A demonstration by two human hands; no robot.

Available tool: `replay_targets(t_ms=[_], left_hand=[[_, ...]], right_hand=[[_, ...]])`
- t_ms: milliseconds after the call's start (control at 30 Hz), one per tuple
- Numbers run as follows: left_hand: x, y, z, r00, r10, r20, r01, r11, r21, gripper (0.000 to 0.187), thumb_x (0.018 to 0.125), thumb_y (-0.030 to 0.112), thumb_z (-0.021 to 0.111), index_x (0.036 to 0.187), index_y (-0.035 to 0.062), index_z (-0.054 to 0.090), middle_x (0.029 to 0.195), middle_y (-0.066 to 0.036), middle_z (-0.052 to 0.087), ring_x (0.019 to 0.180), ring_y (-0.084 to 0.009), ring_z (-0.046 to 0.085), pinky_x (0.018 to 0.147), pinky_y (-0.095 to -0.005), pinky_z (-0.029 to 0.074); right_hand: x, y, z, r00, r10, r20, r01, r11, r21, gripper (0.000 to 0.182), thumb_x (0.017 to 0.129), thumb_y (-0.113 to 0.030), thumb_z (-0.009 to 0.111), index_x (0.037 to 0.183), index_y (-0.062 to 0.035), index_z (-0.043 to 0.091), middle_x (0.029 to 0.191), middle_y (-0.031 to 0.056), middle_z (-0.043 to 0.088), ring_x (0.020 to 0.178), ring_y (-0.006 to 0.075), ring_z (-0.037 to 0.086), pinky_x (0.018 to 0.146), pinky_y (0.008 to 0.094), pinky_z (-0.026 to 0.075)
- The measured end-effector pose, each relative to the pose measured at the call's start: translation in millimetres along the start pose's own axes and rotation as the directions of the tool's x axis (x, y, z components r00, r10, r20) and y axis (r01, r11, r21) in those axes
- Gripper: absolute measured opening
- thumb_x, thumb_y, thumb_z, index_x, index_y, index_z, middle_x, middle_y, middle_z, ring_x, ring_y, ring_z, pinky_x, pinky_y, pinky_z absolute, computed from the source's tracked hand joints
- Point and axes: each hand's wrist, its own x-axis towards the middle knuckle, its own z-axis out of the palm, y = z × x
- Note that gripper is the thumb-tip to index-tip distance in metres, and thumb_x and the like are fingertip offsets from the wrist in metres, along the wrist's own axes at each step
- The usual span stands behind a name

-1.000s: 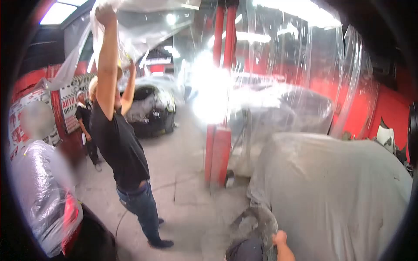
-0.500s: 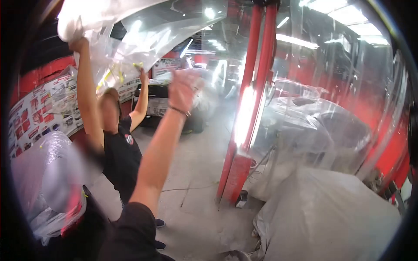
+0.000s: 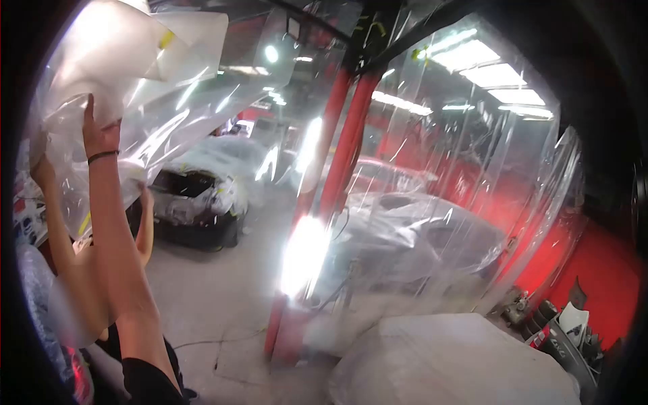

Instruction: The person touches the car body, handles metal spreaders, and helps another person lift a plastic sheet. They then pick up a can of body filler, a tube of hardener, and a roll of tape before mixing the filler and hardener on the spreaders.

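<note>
My right hand (image 3: 102, 135), with a dark band at its wrist, is raised at the upper left. Its fingers close on the lower edge of a clear plastic sheet (image 3: 158, 128) that hangs overhead in folds. Bunched, whitish plastic hides part of the fingers. My left hand is not in view. Beside my raised arm, another person's hand (image 3: 44, 170) reaches up to the same sheet at the far left. A further raised hand (image 3: 146, 196) touches the sheet lower down, just right of my forearm.
A car wrapped in plastic (image 3: 202, 196) stands behind the sheet. Red posts (image 3: 337, 135) with bright lamps rise mid-view. To the right are a plastic curtain (image 3: 472, 175), another covered car (image 3: 418, 229), a pale draped cover (image 3: 452, 358) and stacked parts (image 3: 567, 337). A cable (image 3: 202, 342) crosses the floor.
My right hand has moved left in view, from free air onto the sheet, and closed on it. The view has swung to the right, and the posts and cars appear further left.
</note>
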Motion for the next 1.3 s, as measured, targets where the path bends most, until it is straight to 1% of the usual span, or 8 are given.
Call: replay_targets(t_ms=[200,367,433,533,700,767,1033,1300], left_hand=[[-36,-115,118,0.969,0.197,-0.152,-0.167,0.968,0.188,0.063,0.095,0.007,0.066,0.150,0.0197,0.036,0.126,-0.018,0.070,0.123,-0.0304,0.066,0.113,-0.0418,0.046],[-87,-199,254,0.948,0.319,-0.015,-0.288,0.874,0.391,0.085,0.079,0.009,0.076,0.151,-0.0040,0.033,0.142,-0.020,0.059,0.132,-0.0287,0.056,0.112,-0.0431,0.044],[-117,-242,292,0.714,0.535,0.451,-0.544,0.019,0.839,0.041,0.083,0.011,0.071,0.121,-0.0010,0.065,0.124,-0.020,0.069,0.118,-0.0411,0.062,0.107,-0.0510,0.045],[-160,-253,339,0.789,0.351,0.503,-0.599,0.258,0.758,0.039,0.083,0.009,0.069,0.121,0.0018,0.066,0.124,-0.018,0.069,0.117,-0.0396,0.062,0.105,-0.0512,0.044],[-205,-253,369,0.772,0.266,0.577,-0.628,0.460,0.628,0.039,0.083,0.004,0.066,0.121,0.0065,0.067,0.124,-0.015,0.069,0.116,-0.0370,0.062,0.103,-0.0516,0.044],[-211,-255,374,0.764,0.249,0.595,-0.629,0.492,0.602,0.039,0.083,0.003,0.065,0.121,0.0084,0.067,0.124,-0.014,0.068,0.115,-0.0360,0.062,0.101,-0.0517,0.044],[-199,-232,350,0.740,0.357,0.569,-0.660,0.546,0.516,0.030,0.084,0.006,0.065,0.114,0.0083,0.068,0.111,-0.015,0.071,0.113,-0.0366,0.065,0.100,-0.0526,0.049],[-207,-239,324,0.686,0.216,0.694,-0.668,0.565,0.485,0.036,0.092,0.017,0.066,0.126,0.0070,0.066,0.123,-0.019,0.067,0.121,-0.0386,0.062,0.106,-0.0495,0.047]], right_hand=[[41,-288,-227,0.820,-0.378,-0.430,0.496,0.843,0.207,0.016,0.097,-0.019,0.067,0.101,-0.0039,0.070,0.093,0.0191,0.073,0.090,0.0406,0.070,0.077,0.0479,0.054],[-85,-495,-450,-0.111,-0.696,-0.710,0.862,0.288,-0.417,0.038,0.086,0.001,0.076,0.122,-0.0097,0.070,0.107,0.0116,0.074,0.095,0.0326,0.072,0.083,0.0415,0.057],[-130,-564,-510,-0.469,-0.595,-0.653,0.745,0.131,-0.654,0.051,0.082,-0.004,0.081,0.131,-0.0100,0.068,0.117,0.0132,0.071,0.107,0.0334,0.068,0.093,0.0459,0.053],[-208,-649,-582,-0.721,-0.533,-0.442,0.346,0.276,-0.897,0.082,0.075,-0.017,0.088,0.148,-0.0162,0.051,0.136,0.0156,0.060,0.119,0.0369,0.063,0.098,0.0501,0.050],[-263,-729,-589,-0.144,-0.898,-0.417,0.496,0.298,-0.815,0.110,0.075,-0.032,0.087,0.165,-0.0274,0.023,0.155,0.0140,0.030,0.140,0.0395,0.035,0.110,0.0633,0.033],[-214,-756,-578,-0.301,-0.837,-0.456,0.486,0.277,-0.829,0.098,0.072,-0.014,0.087,0.158,-0.0308,0.043,0.118,0.0144,0.066,0.104,0.0371,0.072,0.086,0.0482,0.059],[-198,-803,-611,-0.652,-0.703,-0.285,-0.087,0.443,-0.893,0.112,0.069,-0.026,0.088,0.163,-0.0269,0.027,0.157,0.0204,0.043,0.116,0.0424,0.066,0.093,0.0576,0.053],[-163,-808,-642,-0.009,-0.841,-0.541,0.649,0.407,-0.643,0.114,0.055,-0.026,0.096,0.155,-0.0232,0.042,0.102,0.0173,0.075,0.103,0.0377,0.071,0.090,0.0422,0.054]])
